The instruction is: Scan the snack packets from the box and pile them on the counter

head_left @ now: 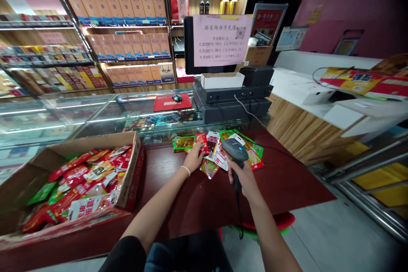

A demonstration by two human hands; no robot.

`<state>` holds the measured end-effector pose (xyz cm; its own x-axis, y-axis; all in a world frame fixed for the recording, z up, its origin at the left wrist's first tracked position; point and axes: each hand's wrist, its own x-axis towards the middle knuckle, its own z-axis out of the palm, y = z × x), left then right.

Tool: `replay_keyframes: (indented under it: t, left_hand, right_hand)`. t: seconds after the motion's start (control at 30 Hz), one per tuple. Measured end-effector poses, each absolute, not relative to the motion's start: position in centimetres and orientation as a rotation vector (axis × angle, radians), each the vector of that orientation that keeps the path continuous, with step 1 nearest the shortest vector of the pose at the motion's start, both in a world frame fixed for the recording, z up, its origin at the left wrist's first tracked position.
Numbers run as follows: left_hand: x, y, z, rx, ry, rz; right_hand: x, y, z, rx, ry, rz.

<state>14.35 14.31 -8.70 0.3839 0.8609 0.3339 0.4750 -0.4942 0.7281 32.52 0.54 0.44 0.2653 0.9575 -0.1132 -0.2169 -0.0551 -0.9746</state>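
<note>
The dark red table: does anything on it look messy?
Yes: flat, shiny red, green and white plastic packets lie untidily near the far edge of the table, overlapping and pointing different ways. I see no spill.

Mouse — on red pad | pink sign — over monitor | 2 gold bottles upright

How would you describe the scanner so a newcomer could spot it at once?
On the red-brown table, look right of the open carton. Loose snack packets lie there toward the far edge, and the right hand holds the scanner in front of them. Unlike the bright, flat packets, it is dark and gun-shaped, with a small blue light on its head.
</note>
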Motion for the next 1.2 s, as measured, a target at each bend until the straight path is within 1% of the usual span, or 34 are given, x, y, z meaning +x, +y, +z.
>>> replay_keyframes:
  t: [0.17, 0.37, 0.5, 0.63, 0.8, 0.93, 1.07, 1.2]
  left_hand:
    - [12.5, 12.2, -4.8, 1.918, 1.175, 1.211]
    - [7.1, 7.0, 2.5, 1.677, 1.13, 1.486]
    - [1.4, 3.9, 6.2, 1.716, 1.174, 1.543]
    - [-5.7, 3.0, 7.8, 1.803, 1.349, 1.546]
    - [-15.1, 3.2, 6.9, 1.764, 1.662, 1.412]
    - [-20.7, 2.9, 5.7, 1.715, 1.908, 1.266]
    - [-23.6, 3.7, 5.1, 1.884, 2.071, 0.886]
    - [-24.3, 5.8, 3.7, 2.08, 2.106, 0.462]
  right_hand:
    - [30.4, 0.8, 1.7, -1.185, -0.881, 1.162]
    - [26.0, 2.1, 3.5, -1.103, -1.083, 1.245]
    - [22.2, 3.4, 3.8, -1.046, -1.17, 1.342]
    - [18.2, 4.4, 4.4, -0.999, -1.24, 1.412]
    - [13.5, 5.5, 4.8, -0.933, -1.407, 1.449]
    - [10.0, 6.2, 4.3, -0.906, -1.443, 1.476]
    - [7.2, 6.4, 3.9, -0.906, -1.517, 1.541]
    - [5.9, 6.3, 4.0, -0.975, -1.575, 1.563]
